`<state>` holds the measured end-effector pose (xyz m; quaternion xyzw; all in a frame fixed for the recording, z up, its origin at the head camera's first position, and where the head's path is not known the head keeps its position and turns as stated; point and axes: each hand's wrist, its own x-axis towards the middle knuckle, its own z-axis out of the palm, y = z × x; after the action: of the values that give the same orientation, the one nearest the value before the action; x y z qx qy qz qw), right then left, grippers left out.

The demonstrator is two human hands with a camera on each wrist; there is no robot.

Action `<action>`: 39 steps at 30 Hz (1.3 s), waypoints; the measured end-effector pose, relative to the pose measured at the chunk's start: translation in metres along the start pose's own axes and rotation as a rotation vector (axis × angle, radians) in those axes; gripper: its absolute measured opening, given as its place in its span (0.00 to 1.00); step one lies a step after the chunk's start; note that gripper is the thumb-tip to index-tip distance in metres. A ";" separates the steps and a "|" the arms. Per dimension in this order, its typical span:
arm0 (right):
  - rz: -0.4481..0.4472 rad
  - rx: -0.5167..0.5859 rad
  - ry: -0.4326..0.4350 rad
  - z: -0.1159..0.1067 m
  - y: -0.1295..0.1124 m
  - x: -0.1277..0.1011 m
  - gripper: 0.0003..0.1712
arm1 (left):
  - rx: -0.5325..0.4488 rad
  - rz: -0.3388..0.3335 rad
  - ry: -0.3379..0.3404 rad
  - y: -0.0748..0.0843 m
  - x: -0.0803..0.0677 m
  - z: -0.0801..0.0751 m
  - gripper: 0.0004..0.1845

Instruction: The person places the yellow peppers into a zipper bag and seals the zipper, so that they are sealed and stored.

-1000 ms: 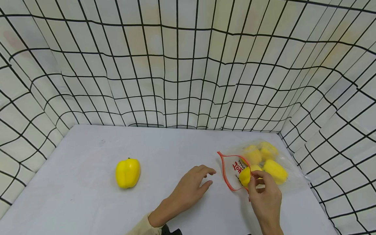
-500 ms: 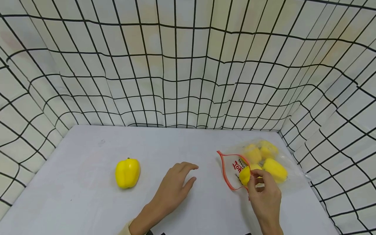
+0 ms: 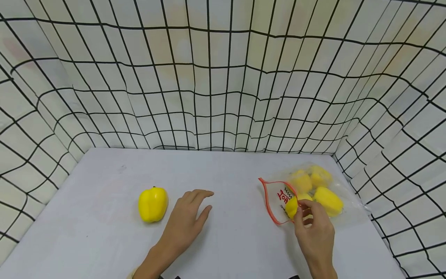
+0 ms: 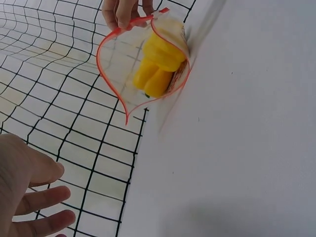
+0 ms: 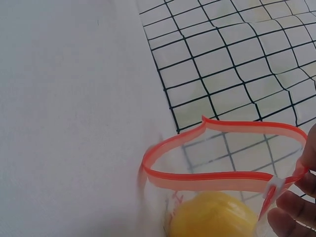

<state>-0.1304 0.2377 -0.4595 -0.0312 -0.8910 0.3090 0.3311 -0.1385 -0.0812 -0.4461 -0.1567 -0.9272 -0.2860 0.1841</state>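
Observation:
A clear zip bag [image 3: 315, 193] with a red-orange rim [image 3: 269, 201] lies at the right of the grey table [image 3: 237, 240], holding several yellow peppers [image 3: 327, 200]. My right hand [image 3: 310, 219] pinches the bag's rim at its near edge; the mouth gapes open toward the left, as the right wrist view shows [image 5: 222, 153]. A loose yellow bell pepper [image 3: 152, 204] stands at the left. My left hand [image 3: 189, 211] hovers with fingers spread just right of that pepper, holding nothing. In the left wrist view the bag [image 4: 158, 64] is far from my left fingers [image 4: 44, 200].
White cloth walls with a black grid [image 3: 223, 85] close in the table on the back, left and right. The bag lies close to the right wall [image 3: 393, 166].
My left hand has drawn away from the bag's mouth and moved left across the table toward the loose pepper. The right hand keeps its pinch on the bag's rim.

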 end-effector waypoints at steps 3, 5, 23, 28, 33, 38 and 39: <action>-0.018 -0.004 0.003 0.000 0.001 0.001 0.14 | -0.003 -0.018 0.017 -0.008 -0.002 -0.001 0.18; -0.028 0.000 0.006 0.000 0.002 0.001 0.13 | 0.001 -0.017 0.027 -0.014 -0.002 -0.002 0.18; 0.035 -0.043 -0.009 0.000 0.000 0.000 0.13 | 0.237 -0.035 0.143 -0.041 -0.005 -0.011 0.21; 0.041 -0.049 -0.011 0.000 0.000 0.000 0.13 | 0.372 -0.072 0.177 -0.046 -0.007 -0.009 0.25; 0.036 -0.049 -0.007 0.000 0.000 0.000 0.13 | 0.459 -0.138 0.210 -0.053 -0.009 -0.007 0.28; 0.038 -0.056 -0.009 0.001 0.000 0.000 0.13 | 0.511 -0.214 0.234 -0.060 -0.011 -0.006 0.32; 0.041 -0.059 -0.011 0.001 -0.001 0.000 0.13 | 0.516 -0.224 0.236 -0.061 -0.011 -0.005 0.32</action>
<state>-0.1310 0.2368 -0.4597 -0.0575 -0.9006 0.2896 0.3189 -0.1514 -0.1346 -0.4759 0.0326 -0.9530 -0.0755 0.2916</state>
